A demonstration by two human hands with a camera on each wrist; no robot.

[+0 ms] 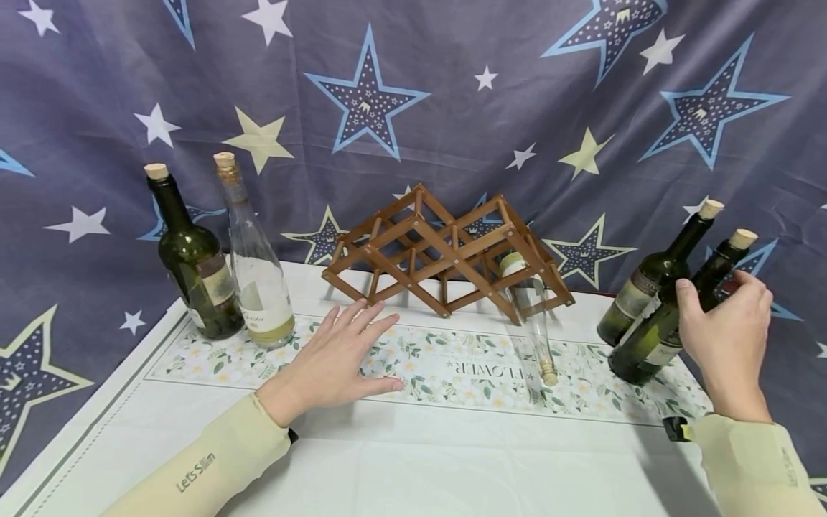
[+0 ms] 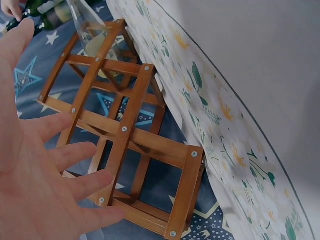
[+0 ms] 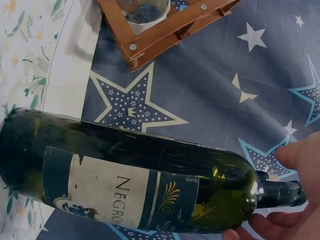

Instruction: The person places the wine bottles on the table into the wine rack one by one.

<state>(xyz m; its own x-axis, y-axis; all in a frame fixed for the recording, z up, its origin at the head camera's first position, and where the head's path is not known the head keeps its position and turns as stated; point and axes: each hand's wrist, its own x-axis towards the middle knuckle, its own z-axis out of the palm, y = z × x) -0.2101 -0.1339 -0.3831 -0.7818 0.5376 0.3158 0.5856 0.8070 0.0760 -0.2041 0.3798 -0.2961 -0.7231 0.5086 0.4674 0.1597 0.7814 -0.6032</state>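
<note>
My left hand (image 1: 339,352) is spread out before the wooden folding wine rack (image 1: 455,262), holding nothing. In the left wrist view its fingers (image 2: 90,185) look straight and apart. A clear corked bottle (image 1: 538,323) lies in the rack's right end, neck toward me. On the right, my right hand (image 1: 730,337) is around the neck and shoulder of a dark green wine bottle (image 1: 659,330). The right wrist view shows this bottle's label (image 3: 115,190) and a gap between thumb (image 3: 295,152) and neck. Whether the fingers touch the glass is unclear.
Another green bottle (image 1: 636,291) stands just behind the one at my right hand. At the left stand a green bottle (image 1: 200,273) and a clear bottle (image 1: 258,283), both corked. A floral runner (image 1: 446,359) crosses the white table (image 1: 452,459); a starry curtain (image 1: 439,129) hangs behind.
</note>
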